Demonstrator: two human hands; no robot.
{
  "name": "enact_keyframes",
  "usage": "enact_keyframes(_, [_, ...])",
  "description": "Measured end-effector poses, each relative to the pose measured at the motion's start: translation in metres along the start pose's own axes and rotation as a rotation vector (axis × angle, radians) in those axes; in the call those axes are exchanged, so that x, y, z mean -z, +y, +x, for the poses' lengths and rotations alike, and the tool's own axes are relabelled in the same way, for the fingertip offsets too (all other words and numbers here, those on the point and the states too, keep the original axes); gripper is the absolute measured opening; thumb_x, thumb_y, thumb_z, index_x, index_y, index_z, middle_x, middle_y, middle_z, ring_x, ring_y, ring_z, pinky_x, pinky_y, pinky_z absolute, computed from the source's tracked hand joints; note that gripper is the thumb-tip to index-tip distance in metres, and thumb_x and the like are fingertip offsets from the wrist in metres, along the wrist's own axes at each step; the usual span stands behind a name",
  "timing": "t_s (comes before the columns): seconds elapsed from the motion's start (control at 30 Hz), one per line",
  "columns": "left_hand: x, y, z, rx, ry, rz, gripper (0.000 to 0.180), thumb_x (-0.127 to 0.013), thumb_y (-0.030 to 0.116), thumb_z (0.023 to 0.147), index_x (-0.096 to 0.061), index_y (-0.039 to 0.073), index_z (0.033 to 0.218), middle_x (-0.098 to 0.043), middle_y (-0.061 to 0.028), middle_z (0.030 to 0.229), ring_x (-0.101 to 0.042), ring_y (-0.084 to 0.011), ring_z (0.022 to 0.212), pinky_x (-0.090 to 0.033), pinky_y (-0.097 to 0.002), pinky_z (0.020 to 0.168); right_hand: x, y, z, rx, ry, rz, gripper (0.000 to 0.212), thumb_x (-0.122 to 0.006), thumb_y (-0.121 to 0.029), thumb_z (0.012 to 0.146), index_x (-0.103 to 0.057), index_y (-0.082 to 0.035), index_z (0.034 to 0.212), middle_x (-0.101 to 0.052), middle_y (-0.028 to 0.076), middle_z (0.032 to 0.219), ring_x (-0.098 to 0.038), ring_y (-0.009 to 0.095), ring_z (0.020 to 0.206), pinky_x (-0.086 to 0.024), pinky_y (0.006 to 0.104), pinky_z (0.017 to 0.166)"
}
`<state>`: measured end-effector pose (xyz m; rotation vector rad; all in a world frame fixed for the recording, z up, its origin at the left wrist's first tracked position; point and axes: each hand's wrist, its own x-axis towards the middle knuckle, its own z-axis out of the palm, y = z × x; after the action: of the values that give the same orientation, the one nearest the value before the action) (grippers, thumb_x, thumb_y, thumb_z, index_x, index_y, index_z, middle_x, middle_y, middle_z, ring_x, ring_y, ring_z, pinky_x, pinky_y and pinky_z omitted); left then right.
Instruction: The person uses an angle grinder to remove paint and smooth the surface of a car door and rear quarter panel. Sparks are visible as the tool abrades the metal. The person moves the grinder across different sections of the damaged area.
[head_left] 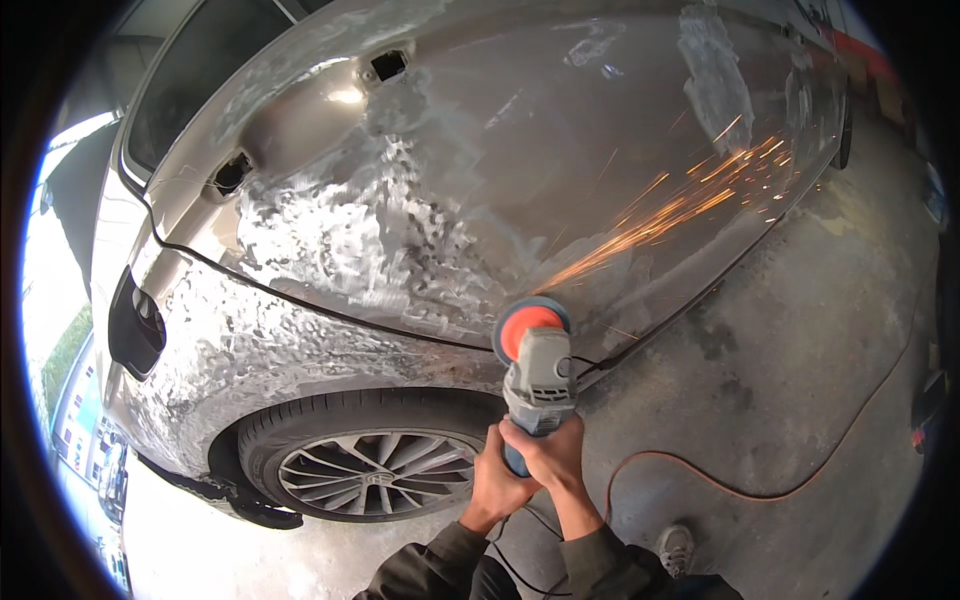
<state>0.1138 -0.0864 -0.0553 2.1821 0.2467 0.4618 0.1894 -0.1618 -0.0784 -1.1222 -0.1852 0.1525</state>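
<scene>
An angle grinder (545,368) with a grey head and blue body is held in front of me, its round orange-red disc (520,325) against the lower edge of the car door (590,140). Orange sparks (665,205) fly from the disc toward the upper right. My right hand (557,455) is wrapped round the grinder's body. On its other side my left hand (493,482) grips the rear part. Left of the disc, the door and rear fender (230,330) show shiny, dimpled bare metal.
Below the fender is the rear wheel (370,472). An orange-brown cable (740,492) curls over the concrete floor (780,330), and a dark cord hangs beneath my hands. A shoe (676,548) stands at the lower right. The fender has an open dark recess (137,325).
</scene>
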Motion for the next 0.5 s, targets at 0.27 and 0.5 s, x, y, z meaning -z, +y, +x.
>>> enact_keyframes(0.27, [-0.002, 0.003, 0.003, 0.064, -0.023, -0.022, 0.080, -0.090, 0.022, 0.064, -0.047, 0.001, 0.128, -0.070, -0.0230, 0.106, -0.072, -0.0347, 0.103, -0.055, -0.0431, 0.086, 0.003, -0.011, 0.006, 0.006, 0.004, -0.025, 0.031, -0.085, -0.017, 0.073, -0.071, 0.003, 0.092, -0.074, 0.008, 0.084, -0.070, 0.016, 0.074, -0.055, 0.0345, 0.070])
enact_keyframes(0.5, [0.005, -0.008, -0.002, 0.107, -0.090, 0.067, 0.087, -0.090, 0.026, 0.065, -0.046, 0.001, 0.135, -0.069, -0.0257, 0.111, -0.069, -0.0433, 0.106, -0.055, -0.0456, 0.085, -0.002, -0.006, -0.004, -0.042, 0.051, 0.013, 0.031, -0.085, -0.016, 0.072, -0.071, 0.003, 0.092, -0.075, 0.011, 0.086, -0.071, 0.017, 0.076, -0.056, 0.0348, 0.072])
